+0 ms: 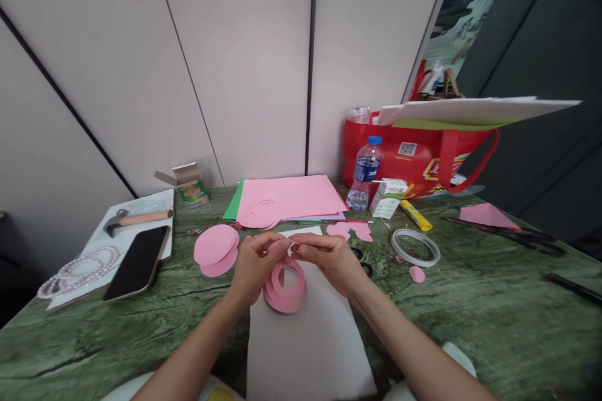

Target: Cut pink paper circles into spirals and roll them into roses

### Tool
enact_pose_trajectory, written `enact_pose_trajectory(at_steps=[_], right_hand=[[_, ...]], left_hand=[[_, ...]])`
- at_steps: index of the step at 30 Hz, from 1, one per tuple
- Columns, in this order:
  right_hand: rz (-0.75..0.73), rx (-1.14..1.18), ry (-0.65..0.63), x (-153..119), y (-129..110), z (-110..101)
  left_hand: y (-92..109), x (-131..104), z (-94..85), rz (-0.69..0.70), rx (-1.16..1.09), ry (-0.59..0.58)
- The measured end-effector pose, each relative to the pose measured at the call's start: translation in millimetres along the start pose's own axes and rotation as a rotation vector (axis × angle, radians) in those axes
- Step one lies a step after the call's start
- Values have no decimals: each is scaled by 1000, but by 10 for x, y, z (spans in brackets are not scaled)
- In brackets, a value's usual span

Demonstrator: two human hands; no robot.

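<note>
My left hand [258,261] and my right hand [328,255] meet above the white board [308,351], fingertips close together. Each is closed in a pinch on a small pink paper piece [292,241], mostly covered by the fingers. Just below them, pink paper rings [286,302] lie overlapping on the board. To the left of my left hand is a loose stack of pink paper discs [216,245]. Beyond my right hand lie scalloped pink paper cut-outs [350,230], and dark scissor handles [364,266] are partly hidden beside it.
Pink paper sheets [294,193] lie at the back. On the right are a water bottle [364,175], a small carton [388,198], a glue stick [416,215], a tape roll [416,247] and a red bag [399,156]. A hammer [138,219] and phone [137,263] lie left.
</note>
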State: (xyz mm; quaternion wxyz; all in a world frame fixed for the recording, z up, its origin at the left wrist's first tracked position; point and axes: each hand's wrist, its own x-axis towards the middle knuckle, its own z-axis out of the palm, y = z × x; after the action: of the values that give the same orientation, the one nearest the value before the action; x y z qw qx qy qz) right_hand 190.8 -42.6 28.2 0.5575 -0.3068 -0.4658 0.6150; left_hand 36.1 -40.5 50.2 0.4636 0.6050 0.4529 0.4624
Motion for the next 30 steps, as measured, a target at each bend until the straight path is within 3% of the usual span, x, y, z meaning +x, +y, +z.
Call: enact_pose_trajectory(at_steps=[5,18,30], right_hand=[[-13,-39,37,1,20,10],[-71,-22,-23,-16,15,29],[-64,-70,77,-37,-11,57]], left_hand=[[54,-18,14,15,29,-8],[35,-24,5,0,-2,-7],[59,-33,21,-27,-26,-22]])
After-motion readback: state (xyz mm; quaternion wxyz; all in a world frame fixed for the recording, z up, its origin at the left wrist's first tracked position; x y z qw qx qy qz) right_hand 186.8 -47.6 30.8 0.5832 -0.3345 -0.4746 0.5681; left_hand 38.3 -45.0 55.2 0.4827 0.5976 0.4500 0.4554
